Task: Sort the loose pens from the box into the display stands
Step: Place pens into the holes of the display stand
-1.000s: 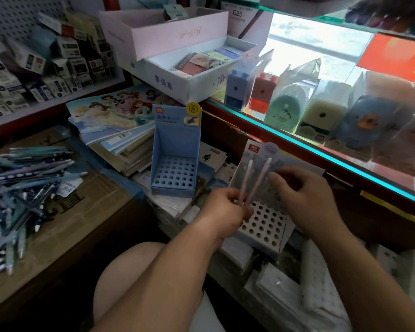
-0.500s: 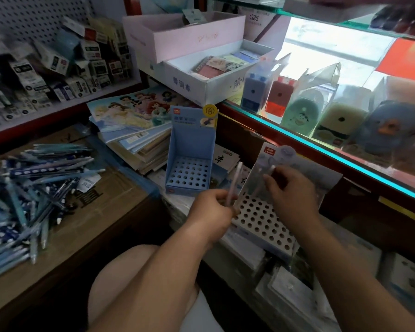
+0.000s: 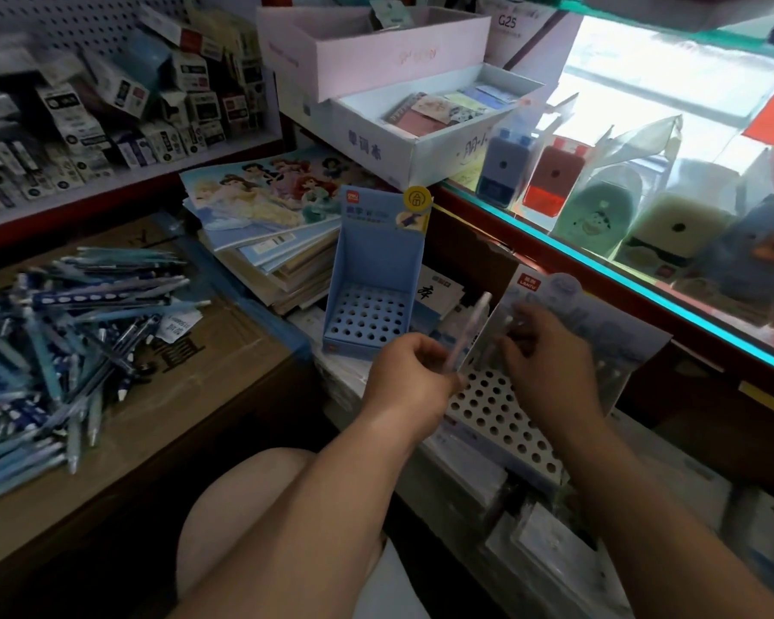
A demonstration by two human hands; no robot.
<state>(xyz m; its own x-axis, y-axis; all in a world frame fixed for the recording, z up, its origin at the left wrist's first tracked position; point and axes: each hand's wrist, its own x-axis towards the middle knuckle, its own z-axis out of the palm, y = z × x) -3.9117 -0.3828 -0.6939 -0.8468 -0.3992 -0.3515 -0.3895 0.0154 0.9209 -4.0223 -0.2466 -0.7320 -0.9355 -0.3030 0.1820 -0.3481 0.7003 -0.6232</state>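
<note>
Left hand (image 3: 410,379) pinches one pale pen (image 3: 469,332) between thumb and curled fingers, the pen tilted up and to the right beside the near-left edge of the white display stand (image 3: 501,417). Right hand (image 3: 548,364) is curled above that stand's perforated tray, but blur hides whether it holds a second pen. The blue display stand (image 3: 372,301) stands upright just behind the left hand, and the heap of loose pens (image 3: 63,323) lies on the cardboard box (image 3: 242,368), well to the left.
</note>
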